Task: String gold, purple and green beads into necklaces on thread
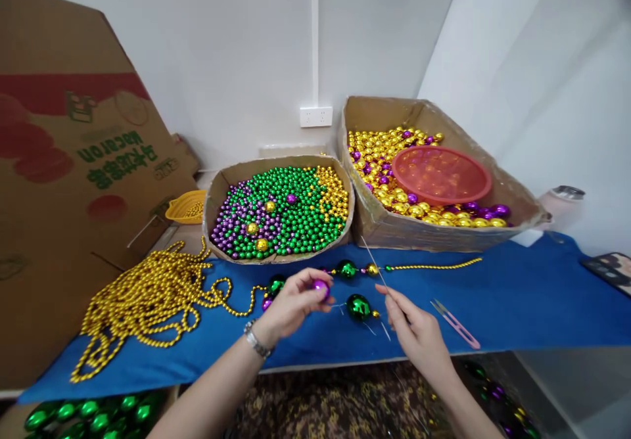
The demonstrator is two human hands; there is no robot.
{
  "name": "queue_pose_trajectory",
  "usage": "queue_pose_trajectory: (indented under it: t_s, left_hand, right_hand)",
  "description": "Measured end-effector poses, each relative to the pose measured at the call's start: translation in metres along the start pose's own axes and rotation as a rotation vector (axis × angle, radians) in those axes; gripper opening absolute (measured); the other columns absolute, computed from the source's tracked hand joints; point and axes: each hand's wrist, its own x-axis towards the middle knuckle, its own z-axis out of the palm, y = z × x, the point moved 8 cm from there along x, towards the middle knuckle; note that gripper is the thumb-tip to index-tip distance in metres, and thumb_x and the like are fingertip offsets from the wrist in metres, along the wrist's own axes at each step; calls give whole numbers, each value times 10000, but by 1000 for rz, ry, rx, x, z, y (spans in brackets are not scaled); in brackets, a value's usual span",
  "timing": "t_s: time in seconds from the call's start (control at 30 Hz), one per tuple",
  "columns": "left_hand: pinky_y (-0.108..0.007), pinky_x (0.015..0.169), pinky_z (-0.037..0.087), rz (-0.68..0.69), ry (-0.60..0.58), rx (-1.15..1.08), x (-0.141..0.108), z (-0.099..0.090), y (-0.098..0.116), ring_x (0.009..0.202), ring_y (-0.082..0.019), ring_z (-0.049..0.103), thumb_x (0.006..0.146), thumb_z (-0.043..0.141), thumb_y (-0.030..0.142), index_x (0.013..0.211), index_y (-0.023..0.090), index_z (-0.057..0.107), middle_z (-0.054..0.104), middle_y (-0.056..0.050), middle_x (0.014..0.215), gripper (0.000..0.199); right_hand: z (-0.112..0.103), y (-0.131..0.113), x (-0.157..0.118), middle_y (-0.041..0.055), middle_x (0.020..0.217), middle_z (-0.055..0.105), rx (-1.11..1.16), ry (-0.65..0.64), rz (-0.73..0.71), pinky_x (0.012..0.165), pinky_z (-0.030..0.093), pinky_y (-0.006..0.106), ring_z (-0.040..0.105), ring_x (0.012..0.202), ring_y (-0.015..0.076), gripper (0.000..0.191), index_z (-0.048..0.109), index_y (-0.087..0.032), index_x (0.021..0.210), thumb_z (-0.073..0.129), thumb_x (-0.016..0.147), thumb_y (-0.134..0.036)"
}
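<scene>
My left hand (298, 302), with a metal watch at its wrist, holds a shiny purple ball (321, 288) between its fingers. In my right hand (411, 324) a long thin needle (373, 261) is pinched between thumb and fingertips, its upper end pointing up and left. Between the hands a large green ball (358, 307) lies on the blue cloth (517, 301), a small gold bead (375, 313) beside it and thin thread around it. Just beyond them runs a strand with a green ball (346, 269), a gold ball (373, 269) and small gold beads.
Gold bead strands (148, 288) heap at left, near a tall carton (59, 163). Behind are a box of small beads (279, 259) and a larger box (394, 232) with a red basket (442, 175). Pink thread snips (456, 324) lie right; a phone (608, 271) rests farther right.
</scene>
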Motion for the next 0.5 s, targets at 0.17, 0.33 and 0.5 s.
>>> queue_pose_trajectory:
  t_s: [0.17, 0.33, 0.5]
  left_hand:
    - [-218, 587, 449, -160, -131, 216, -24, 33, -65, 606, -101, 577, 677, 747, 376, 969, 147, 618, 599, 6, 672, 393]
    - [-215, 548, 411, -240, -154, 300, -32, 42, -104, 562, -93, 543, 638, 749, 431, 965, 146, 612, 590, 14, 662, 456]
    - [-193, 514, 376, -239, -144, 364, -30, 40, -114, 549, -86, 513, 643, 750, 361, 956, 148, 606, 578, 23, 646, 405]
  right_hand:
    - [-1, 4, -4, 2, 578, 625, -28, 6, -27, 433, 436, 173, 551, 447, 116, 449, 632, -181, 1159, 384, 919, -468]
    - [0, 9, -5, -2, 581, 634, -51, -5, -72, 394, 412, 161, 531, 416, 105, 446, 623, -202, 1181, 399, 912, -479]
    - [0, 8, -5, -11, 572, 622, -47, -2, -73, 429, 436, 167, 533, 421, 106, 456, 610, -193, 1203, 403, 913, -478]
